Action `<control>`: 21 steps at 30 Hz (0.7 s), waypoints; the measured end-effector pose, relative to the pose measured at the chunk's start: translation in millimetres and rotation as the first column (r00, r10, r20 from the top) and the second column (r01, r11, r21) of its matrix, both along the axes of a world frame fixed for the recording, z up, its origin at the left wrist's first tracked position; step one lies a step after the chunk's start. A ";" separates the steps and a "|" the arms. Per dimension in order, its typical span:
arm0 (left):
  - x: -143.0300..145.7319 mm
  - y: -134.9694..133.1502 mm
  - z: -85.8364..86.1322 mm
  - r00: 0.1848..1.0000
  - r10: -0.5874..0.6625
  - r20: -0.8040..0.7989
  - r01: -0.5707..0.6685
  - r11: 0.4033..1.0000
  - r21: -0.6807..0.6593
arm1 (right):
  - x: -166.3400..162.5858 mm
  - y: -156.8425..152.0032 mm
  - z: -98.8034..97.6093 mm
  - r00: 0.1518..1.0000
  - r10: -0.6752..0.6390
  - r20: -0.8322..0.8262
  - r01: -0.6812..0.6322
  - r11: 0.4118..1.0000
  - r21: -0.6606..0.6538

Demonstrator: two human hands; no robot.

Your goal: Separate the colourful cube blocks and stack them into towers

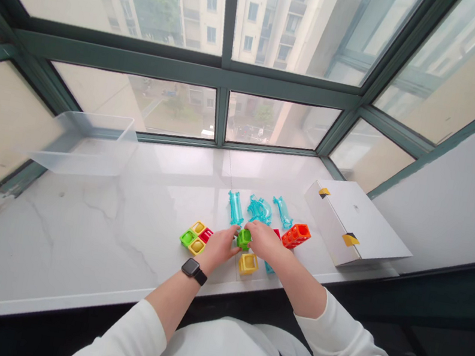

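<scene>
Left hand (219, 248) and right hand (266, 239) meet over the green block (244, 239), both partly closed, fingers curled onto it from either side, apparently to steady it between them. Block sits toward the near side of the marble sill (50, 232). Yellow block (248, 263) just nearer; small block cluster (193, 237) to the left; orange block (296, 235) and teal tube pieces (259, 209) farther right, spread within reach. Plastic bin (86, 143) far left; white box (354, 225) right.
</scene>
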State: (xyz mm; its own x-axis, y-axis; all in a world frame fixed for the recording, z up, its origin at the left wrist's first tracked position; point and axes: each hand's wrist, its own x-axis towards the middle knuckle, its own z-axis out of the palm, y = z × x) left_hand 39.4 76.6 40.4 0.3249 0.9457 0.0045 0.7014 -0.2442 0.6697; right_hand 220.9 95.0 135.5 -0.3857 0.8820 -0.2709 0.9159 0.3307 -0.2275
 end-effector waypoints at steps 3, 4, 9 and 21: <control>0.1 0.3 -1.9 1.000 0.005 -0.006 -0.005 1.000 0.005 | -1.7 0.8 -0.6 1.000 0.009 0.011 -0.009 1.000 -0.003; 0.1 0.4 -2.1 1.000 0.005 -0.007 -0.005 1.000 0.003 | -2.3 0.9 -0.5 1.000 0.013 0.014 -0.013 1.000 -0.004; 0.1 0.8 -1.6 1.000 -0.002 0.002 0.002 1.000 -0.005 | -4.9 1.4 0.3 0.999 0.026 0.031 -0.026 1.000 -0.007; -2.0 2.2 -9.7 0.998 -0.027 -0.062 0.030 0.998 0.060 | -7.6 4.6 3.4 0.997 0.045 0.066 -0.045 0.999 -0.011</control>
State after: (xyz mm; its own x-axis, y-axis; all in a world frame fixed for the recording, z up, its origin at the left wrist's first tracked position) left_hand 37.4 78.8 30.7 0.3531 0.9347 0.0406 0.7329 -0.3034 0.6089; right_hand 213.3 99.6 138.8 -0.4057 0.8615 -0.3055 0.9134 0.3699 -0.1697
